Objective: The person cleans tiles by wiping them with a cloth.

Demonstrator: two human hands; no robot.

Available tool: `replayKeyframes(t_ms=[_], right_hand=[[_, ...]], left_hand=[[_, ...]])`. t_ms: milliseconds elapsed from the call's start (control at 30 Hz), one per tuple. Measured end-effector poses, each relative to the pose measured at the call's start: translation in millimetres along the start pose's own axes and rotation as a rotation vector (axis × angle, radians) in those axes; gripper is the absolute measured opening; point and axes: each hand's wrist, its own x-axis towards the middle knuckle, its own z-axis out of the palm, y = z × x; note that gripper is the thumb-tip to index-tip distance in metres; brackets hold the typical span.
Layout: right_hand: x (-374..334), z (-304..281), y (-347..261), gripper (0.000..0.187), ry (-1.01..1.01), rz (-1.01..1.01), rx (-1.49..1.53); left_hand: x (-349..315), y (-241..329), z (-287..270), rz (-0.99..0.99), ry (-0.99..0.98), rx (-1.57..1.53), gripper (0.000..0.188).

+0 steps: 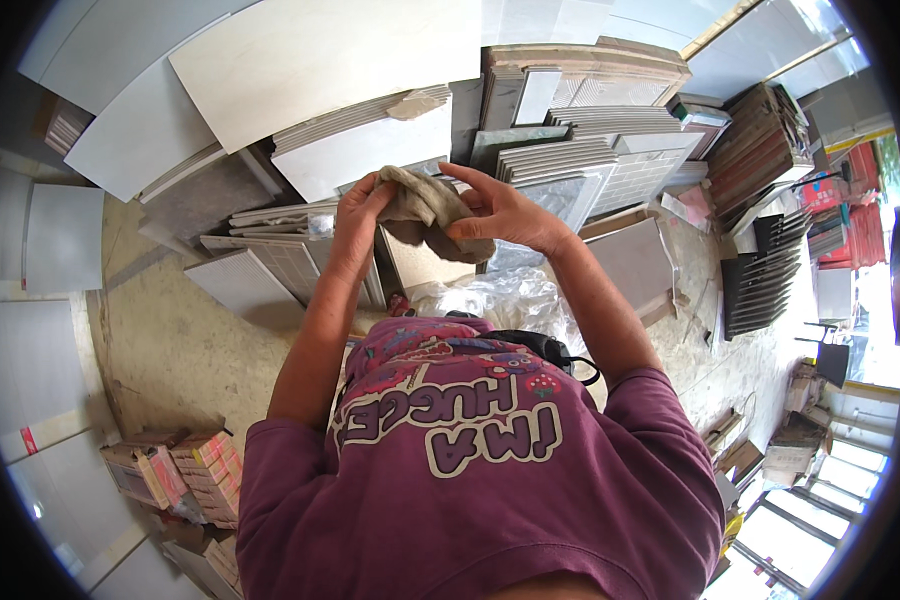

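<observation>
A crumpled greyish-beige rag (420, 200) is up in front of my chest, between my two hands. My left hand (358, 212) pinches its upper left edge, thumb and fingers closed on the fabric. At the rag's right side is my right hand (518, 218); its thumb presses on the cloth, the index finger reaches out above it, and the other fingers curl in at the edge. A darker fold sags below. Behind the rag, partly covered by it, leans a stack of pale tiles (365, 150).
Large slabs (340, 60) and several tile stacks (560, 160) lean ahead. Crumpled clear plastic sheeting (515, 300) lies just beyond my body. A black display rack (765, 270) stands at right. Boxes (205, 470) are piled on the concrete floor (170, 340) at left.
</observation>
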Motion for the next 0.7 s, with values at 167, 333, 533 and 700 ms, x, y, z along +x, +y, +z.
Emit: replayKeyframes(t_ms=[167, 333, 533, 700], right_hand=[[-10, -11, 5, 0.030, 0.202, -0.080, -0.073], [-18, -9, -7, 0.029, 0.265, -0.019, 0.166], [-27, -8, -14, 0.031, 0.265, -0.105, 0.216], [-31, -16, -22, 0.029, 0.246, -0.061, 0.217]], left_hand=[[7, -13, -8, -0.278, -0.010, -0.408, 0.032], [-7, -17, -1, -0.495, -0.128, -0.552, 0.054], [-17, -37, 0, -0.350, -0.318, 0.022, 0.049], [-18, -41, -1, -0.255, -0.239, 0.172, 0.036]])
